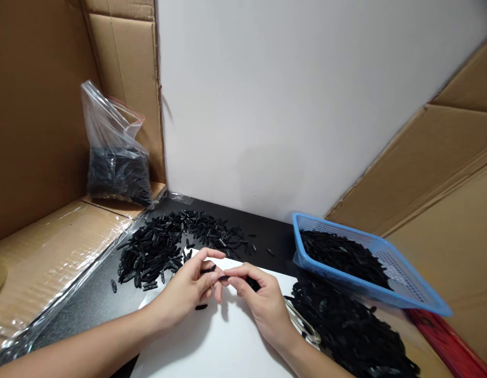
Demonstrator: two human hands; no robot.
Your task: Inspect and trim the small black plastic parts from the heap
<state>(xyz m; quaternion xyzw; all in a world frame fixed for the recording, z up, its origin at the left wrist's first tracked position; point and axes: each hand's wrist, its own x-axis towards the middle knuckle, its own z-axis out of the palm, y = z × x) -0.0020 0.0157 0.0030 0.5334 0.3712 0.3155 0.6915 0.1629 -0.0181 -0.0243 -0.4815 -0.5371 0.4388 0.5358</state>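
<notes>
My left hand and my right hand meet above a white board. Pinched between their fingertips is a small black oblong piece, which both hands touch. Another black piece lies across the fingers of my left hand. Something black shows inside the curled fingers of my right hand, partly hidden. Just below my left fingers, one more black piece rests on the board. Past the left hand spreads a pile of small black oblong pieces.
A blue plastic basket at right holds black pieces, with a dark heap in front. Beside the heap lies a pale looped tool. A clear zip bag of black pieces stands at left. Cardboard walls flank the table.
</notes>
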